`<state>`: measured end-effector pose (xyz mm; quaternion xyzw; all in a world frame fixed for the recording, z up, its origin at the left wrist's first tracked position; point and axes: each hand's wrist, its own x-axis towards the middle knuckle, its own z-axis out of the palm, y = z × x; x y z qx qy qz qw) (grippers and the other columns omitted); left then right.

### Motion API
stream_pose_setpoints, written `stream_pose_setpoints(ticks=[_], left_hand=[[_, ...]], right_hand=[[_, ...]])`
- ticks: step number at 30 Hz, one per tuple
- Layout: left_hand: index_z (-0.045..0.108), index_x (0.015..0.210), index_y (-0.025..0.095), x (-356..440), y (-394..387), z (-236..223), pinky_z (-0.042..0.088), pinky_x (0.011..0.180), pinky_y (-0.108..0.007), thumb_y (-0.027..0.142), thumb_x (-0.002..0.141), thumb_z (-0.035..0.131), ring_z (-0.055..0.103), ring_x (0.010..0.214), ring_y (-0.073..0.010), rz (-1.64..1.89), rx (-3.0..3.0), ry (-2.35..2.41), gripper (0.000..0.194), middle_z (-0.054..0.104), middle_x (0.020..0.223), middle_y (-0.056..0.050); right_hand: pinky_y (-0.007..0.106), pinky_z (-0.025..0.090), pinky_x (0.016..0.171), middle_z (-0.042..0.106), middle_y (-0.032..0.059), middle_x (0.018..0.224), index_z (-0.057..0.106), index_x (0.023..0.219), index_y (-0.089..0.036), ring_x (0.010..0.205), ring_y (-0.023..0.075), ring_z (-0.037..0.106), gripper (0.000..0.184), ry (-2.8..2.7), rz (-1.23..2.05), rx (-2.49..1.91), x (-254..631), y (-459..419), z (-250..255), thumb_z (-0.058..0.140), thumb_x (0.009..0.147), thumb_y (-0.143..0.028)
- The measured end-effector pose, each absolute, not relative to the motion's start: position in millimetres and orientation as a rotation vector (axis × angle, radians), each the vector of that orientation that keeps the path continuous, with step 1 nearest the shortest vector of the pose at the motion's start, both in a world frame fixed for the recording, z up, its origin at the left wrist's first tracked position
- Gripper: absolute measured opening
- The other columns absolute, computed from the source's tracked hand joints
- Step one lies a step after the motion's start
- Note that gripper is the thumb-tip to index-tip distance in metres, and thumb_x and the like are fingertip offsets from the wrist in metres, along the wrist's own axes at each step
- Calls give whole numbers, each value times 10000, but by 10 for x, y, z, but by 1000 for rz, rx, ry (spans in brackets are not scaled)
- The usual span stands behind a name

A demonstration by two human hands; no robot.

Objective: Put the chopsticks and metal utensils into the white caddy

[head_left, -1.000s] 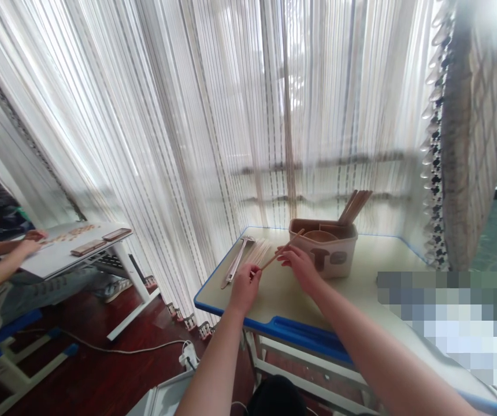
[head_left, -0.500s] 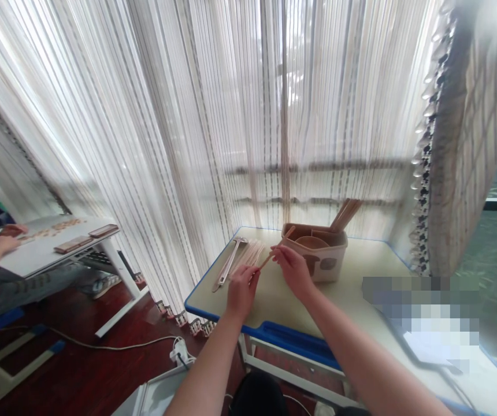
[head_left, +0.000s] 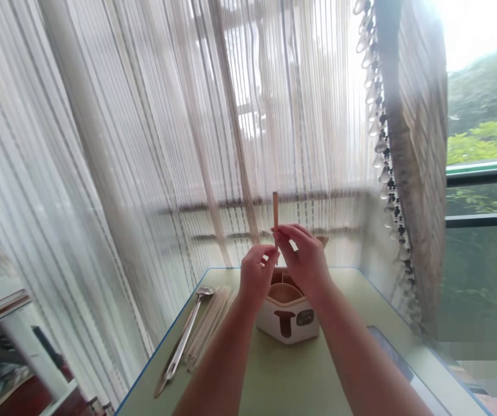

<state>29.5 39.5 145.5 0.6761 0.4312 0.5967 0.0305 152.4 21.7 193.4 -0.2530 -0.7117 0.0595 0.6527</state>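
Left hand (head_left: 256,274) and right hand (head_left: 304,253) share a pinched grip on one stick (head_left: 275,209). One box (head_left: 286,323) stands at six o'clock, one metal utensil (head_left: 185,334) at eight.

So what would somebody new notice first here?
Probably the left hand and right hand in the middle, holding one brown stick upright. Behind them, a bright striped curtain fills most of the picture. On the table, a white box shows below the hands, with pale sticks to its left.
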Motion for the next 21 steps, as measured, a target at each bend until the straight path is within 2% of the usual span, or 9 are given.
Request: stream_pose_setpoints(ticks=[6, 13, 15, 18, 21], left_hand=[[641, 829, 165, 473, 692, 1624, 465, 656, -229, 234, 784, 549, 582, 692, -116, 1445, 2274, 1109, 124, 643, 776, -21], [647, 718, 181, 439, 885, 1462, 408, 621, -232, 205, 753, 548, 538, 642, -123, 1289, 2434, 1152, 108, 637, 697, -7], [658, 735, 183, 431, 936, 1393, 407, 622, -230, 204, 742, 556, 548, 651, -127, 1241, 2414, 1148, 105, 646, 705, -7], [670, 751, 183, 430, 976, 1321, 412, 624, -228, 196, 737, 555, 561, 656, -129, 1162, 2375, 1132, 116, 660, 713, -7], [682, 781, 187, 442, 969, 1294, 427, 659, -242, 225, 739, 568, 570, 685, -142, 1113, 2399, 1158, 128, 671, 745, -15]], right_hand=[[267, 472, 715, 663, 44, 863, 659, 887, -201, 773, 144, 609, 202, -1508, 70, -790, 1832, 457, 1928, 492, 855, -310], [290, 447, 700, 675, 47, 823, 668, 862, -230, 759, 172, 609, 208, -1624, 19, -981, 1766, 620, 1832, 468, 846, -286], [278, 436, 652, 673, 38, 787, 636, 999, -241, 708, 170, 607, 237, -1631, 11, -1074, 1750, 657, 1799, 477, 825, -265], [255, 415, 591, 668, 21, 778, 435, 1297, -257, 616, 147, 585, 520, -1631, -19, -1118, 1756, 687, 1777, 489, 782, -220], [256, 416, 593, 675, 38, 826, 333, 1378, -242, 601, 138, 574, 602, -1596, -104, -1092, 1790, 682, 1792, 451, 788, -209]])
